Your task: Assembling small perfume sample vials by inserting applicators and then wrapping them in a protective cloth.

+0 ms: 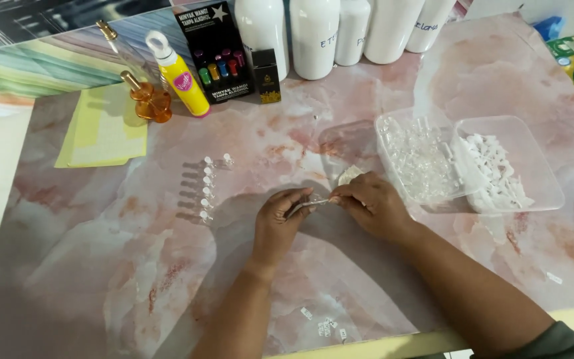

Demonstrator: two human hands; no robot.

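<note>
**Both hands pinching a small vial at mid-counter**

My left hand [279,216] and right hand [372,205] meet over the pink marbled counter [101,279]; fingertips of both are closed on a small clear vial [315,200] held between them, just above the surface (too small to say if it is capped); a thin metallic piece [299,208] runs along under my left fingers, can't tell what it is. Just behind my right hand lies a scrap of white plastic [350,175].

Left of my hands, a short column of finished vials [206,189] with white caps lies on the counter, near but apart from my left hand. To the right, two clear plastic trays touch side by side; the nearer tray [388,154] holds clear vials, the farther tray [546,179] holds white caps.

At the back edge: a yellow bottle [179,73], an amber glass bottle [147,100], a black box [215,50] with coloured bottles pictured, a row of white bottles [313,36]; yellow sheets of paper [104,129] lie at far left; a few small white labels [323,326] sit near the front edge.
</note>
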